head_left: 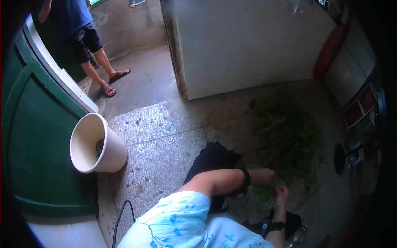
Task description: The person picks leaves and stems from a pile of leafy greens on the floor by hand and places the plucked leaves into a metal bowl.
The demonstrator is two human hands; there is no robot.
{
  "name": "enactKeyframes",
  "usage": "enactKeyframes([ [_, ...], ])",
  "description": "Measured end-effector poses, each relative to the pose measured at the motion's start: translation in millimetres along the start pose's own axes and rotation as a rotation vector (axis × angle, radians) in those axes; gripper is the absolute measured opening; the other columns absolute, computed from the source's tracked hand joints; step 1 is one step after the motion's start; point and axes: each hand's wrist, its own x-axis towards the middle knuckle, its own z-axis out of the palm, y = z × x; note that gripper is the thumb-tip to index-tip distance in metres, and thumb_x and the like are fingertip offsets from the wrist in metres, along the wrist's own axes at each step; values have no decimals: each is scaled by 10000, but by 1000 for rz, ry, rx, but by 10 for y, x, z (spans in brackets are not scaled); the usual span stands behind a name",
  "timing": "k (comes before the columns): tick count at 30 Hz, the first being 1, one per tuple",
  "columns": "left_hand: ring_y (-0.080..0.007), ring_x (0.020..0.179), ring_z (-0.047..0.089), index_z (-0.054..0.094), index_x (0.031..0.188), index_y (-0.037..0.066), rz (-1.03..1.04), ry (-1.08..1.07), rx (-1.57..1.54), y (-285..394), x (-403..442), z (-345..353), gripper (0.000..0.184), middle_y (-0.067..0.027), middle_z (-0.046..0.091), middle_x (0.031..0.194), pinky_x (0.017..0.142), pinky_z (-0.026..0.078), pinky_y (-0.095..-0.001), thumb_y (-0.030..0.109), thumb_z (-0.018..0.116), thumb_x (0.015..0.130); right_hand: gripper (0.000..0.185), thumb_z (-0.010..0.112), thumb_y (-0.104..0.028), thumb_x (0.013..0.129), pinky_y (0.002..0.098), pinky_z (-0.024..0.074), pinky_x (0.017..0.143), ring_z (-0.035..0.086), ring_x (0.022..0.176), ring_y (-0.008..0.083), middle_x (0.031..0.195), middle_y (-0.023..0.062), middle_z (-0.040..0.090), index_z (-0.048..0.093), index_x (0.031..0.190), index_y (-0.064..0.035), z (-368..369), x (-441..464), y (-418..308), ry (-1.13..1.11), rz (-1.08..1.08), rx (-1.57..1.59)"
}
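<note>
A heap of leafy green stems (285, 136) lies on the floor in the dim area ahead of me. At its near edge my left hand (264, 177) is closed, with its fingers mostly turned from view. Just below it, my right hand (281, 195) is closed in a pinch, close to the left. Between and beneath the hands hangs a green leaf (263, 192), which looks like part of a leafy stem held by them. The dim light hides exactly where each hand grips it. Dark bands circle both wrists.
A cream bucket (113, 151) stands by a green door (49, 140). Past the doorway stands a person (89, 41) in shorts and sandals. A pale panel (248, 45) bounds the far side. A metal bowl (298, 236) shows partly near my right arm.
</note>
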Motion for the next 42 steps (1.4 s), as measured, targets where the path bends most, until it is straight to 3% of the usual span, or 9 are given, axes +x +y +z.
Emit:
enactKeyframes([
  [10, -322, 736, 574, 560, 905, 72, 108, 177, 178, 10, 25, 269, 326, -148, 593, 768, 613, 454, -410, 303, 564, 676, 215, 498, -72, 778, 328, 461, 729, 546, 833, 187, 923, 70, 565, 532, 990, -55, 131, 55, -23, -149, -61, 318],
  [13, -308, 759, 574, 581, 848, 39, 103, 115, 145, 187, -40, 85, 357, -171, 588, 803, 663, 442, -406, 325, 611, 637, 138, 520, -111, 800, 270, 456, 549, 549, 673, 164, 787, 64, 573, 566, 881, -9, -67, 239, 168, -116, 31, 164],
  [16, -309, 766, 572, 576, 843, 34, 84, 119, 24, 223, 4, 103, 366, -168, 586, 800, 665, 437, -410, 316, 627, 616, 134, 509, -62, 766, 326, 480, 649, 563, 757, 203, 818, 80, 565, 541, 891, -27, -140, 203, 56, -88, -5, 143],
  [26, -322, 828, 555, 562, 867, 20, 28, -18, -59, 276, -28, 120, 382, -171, 585, 853, 675, 443, -388, 219, 669, 560, 87, 458, -63, 780, 351, 477, 617, 536, 719, 197, 788, 69, 515, 488, 859, -43, 99, -233, -194, -23, 32, 209],
  [28, -343, 780, 552, 547, 848, 17, 22, 129, -73, 224, -13, 168, 277, -176, 576, 786, 642, 433, -415, 139, 581, 602, 64, 479, -92, 796, 275, 436, 519, 515, 597, 162, 656, 47, 503, 479, 750, -48, 143, -290, -284, 31, 67, 185],
  [35, -333, 806, 557, 558, 903, 60, 11, 107, -4, -25, 66, 157, 298, -158, 584, 813, 679, 446, -403, 122, 563, 612, 98, 504, -143, 800, 292, 425, 449, 505, 531, 170, 616, 51, 486, 476, 759, -59, -134, -130, -46, 62, 87, 150],
  [38, -313, 844, 554, 576, 886, 46, -149, 35, 61, -65, -36, 81, 270, -182, 577, 870, 687, 455, -397, 159, 567, 641, 106, 499, -149, 799, 300, 424, 435, 496, 501, 172, 598, 50, 473, 463, 756, -58, -222, -162, 62, 87, 230, 96],
  [41, -328, 806, 560, 555, 868, 37, -147, 207, 131, -22, -123, -102, 213, -168, 582, 837, 660, 456, -414, 144, 500, 692, 136, 494, -160, 792, 328, 429, 442, 515, 522, 197, 627, 65, 513, 478, 803, -26, -336, 56, 281, 177, 338, -73],
  [42, -331, 824, 556, 538, 895, 35, -214, 129, 106, -37, -71, -130, 231, -163, 582, 852, 678, 450, -418, 143, 494, 695, 229, 517, -125, 754, 333, 396, 598, 476, 710, 213, 795, 82, 495, 431, 942, -27, -505, 187, 515, 104, 241, -392],
])
